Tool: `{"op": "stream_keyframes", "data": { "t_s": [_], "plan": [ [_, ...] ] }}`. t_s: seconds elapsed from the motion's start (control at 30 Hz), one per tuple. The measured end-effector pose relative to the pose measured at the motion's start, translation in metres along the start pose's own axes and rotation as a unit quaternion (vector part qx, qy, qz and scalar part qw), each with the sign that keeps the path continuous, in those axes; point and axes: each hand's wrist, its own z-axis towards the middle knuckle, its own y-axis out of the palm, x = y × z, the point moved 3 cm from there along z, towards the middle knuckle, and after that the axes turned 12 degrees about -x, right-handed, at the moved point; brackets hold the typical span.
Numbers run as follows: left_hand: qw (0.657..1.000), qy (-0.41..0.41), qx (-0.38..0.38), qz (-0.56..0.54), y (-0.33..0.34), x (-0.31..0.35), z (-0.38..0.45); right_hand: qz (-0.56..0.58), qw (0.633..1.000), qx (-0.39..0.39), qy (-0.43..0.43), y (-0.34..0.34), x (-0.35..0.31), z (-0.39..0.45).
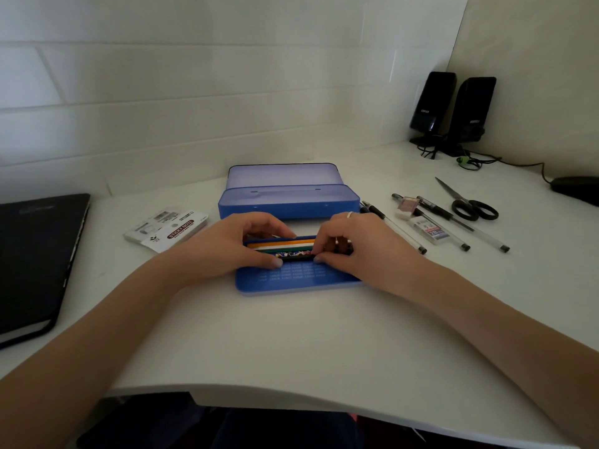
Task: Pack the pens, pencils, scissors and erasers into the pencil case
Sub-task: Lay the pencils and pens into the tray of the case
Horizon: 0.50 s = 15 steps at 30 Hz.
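Fingers [285, 235] of both hands grasp pencils [280, 247] in the blue tray [291, 280].

A black laptop [35, 260] was seen at the left edge, a sticky-note pack [166, 229] beside it on the white desk [291, 345]. Two black speakers [452, 108] and a mouse [575, 188] were placed upper right.

A blue hinged plastic pencil case [288, 202] stands open at the desk's middle, its flat blue tray [298, 280] lying nearer with several coloured pencils [280, 246] side by side. To the right lie clear-barrelled pens [453, 222], white erasers [428, 231] and black-handled scissors [466, 202].
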Motion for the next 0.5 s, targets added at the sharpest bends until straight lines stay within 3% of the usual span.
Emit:
{"op": "stream_keyframes", "data": {
  "t_s": [0.17,0.37,0.5],
  "plan": [
    [1.0,-0.002,0.0,0.003,0.0,0.0,0.001,0.005,0.997,0.057,0.043,-0.016,0.015,-0.003],
    [1.0,-0.001,-0.001,0.001,0.0,-0.001,0.0,-0.016,0.961,0.19,0.202,-0.061,0.062,-0.021],
    [1.0,0.001,0.0,-0.001,0.0,-0.001,0.0,-0.002,0.954,0.15,0.261,-0.068,0.08,-0.027]
  ]
}}
